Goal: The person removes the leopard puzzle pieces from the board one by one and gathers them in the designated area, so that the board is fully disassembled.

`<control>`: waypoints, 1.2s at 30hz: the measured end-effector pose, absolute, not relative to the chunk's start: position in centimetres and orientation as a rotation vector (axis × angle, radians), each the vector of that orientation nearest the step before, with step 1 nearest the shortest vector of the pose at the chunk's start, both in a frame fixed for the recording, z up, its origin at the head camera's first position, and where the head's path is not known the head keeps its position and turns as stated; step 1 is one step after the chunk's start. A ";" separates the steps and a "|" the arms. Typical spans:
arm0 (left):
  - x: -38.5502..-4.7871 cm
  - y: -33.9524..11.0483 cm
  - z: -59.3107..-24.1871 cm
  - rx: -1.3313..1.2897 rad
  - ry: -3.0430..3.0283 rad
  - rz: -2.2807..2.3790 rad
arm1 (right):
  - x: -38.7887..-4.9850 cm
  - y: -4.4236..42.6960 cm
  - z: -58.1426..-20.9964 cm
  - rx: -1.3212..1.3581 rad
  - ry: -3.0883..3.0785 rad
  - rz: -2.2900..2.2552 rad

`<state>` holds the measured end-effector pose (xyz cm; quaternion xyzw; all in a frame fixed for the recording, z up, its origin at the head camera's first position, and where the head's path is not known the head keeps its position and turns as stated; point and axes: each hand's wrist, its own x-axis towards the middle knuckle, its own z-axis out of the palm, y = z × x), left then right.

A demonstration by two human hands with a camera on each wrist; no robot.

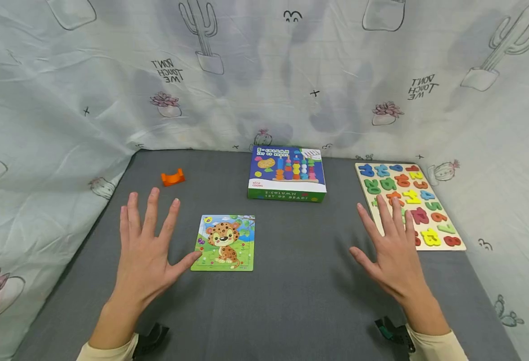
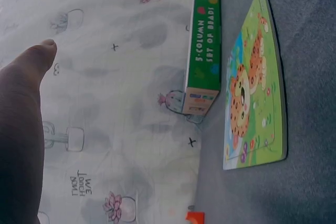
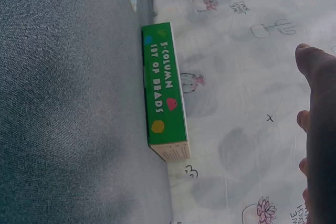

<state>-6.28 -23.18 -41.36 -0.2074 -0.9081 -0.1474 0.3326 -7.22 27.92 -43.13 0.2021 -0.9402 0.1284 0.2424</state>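
My left hand [image 1: 146, 260] is spread with straight fingers above the grey table, holding nothing. Its thumb tip overlaps the left edge of the leopard puzzle [image 1: 225, 243] in the head view; whether they touch I cannot tell. My right hand [image 1: 395, 260], also spread and holding nothing, has its fingertips over the lower left part of the number board [image 1: 440, 231]. The left wrist view shows the left thumb [image 2: 31, 66] at the left edge, away from the puzzle [image 2: 254, 93]. In the right wrist view the right hand [image 3: 323, 129] is dark at the right edge.
A bead-set box [image 1: 287, 174] lies at the back middle of the grey table [image 1: 291, 301]. An orange curved piece [image 1: 173, 177] sits at the back left, beyond the left hand. Patterned white cloth [image 1: 264, 75] hangs behind and along both sides.
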 end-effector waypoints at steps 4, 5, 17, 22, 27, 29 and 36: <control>-6.1 -23.3 -41.4 -0.558 -2.395 -0.381 | -7.5 27.8 -43.1 0.565 -2.552 0.366; -6.0 -23.3 -41.4 -0.561 -2.403 -0.381 | -7.7 27.8 -43.0 0.571 -2.546 0.382; -5.0 -21.9 -43.2 -0.657 -2.509 -0.429 | -11.4 23.0 -41.8 0.655 -2.586 0.808; -5.1 -20.8 -44.0 -0.749 -2.536 -0.457 | -13.8 19.3 -41.5 0.761 -2.627 0.845; -5.3 -20.1 -44.6 -0.802 -2.539 -0.482 | -15.6 16.2 -42.4 0.859 -2.693 0.868; -5.4 -19.9 -44.8 -0.811 -2.541 -0.486 | -16.1 15.2 -42.7 0.888 -2.716 0.875; -4.8 -19.3 -46.5 -0.803 -2.690 -0.457 | -17.0 12.2 -44.0 0.940 -2.785 0.887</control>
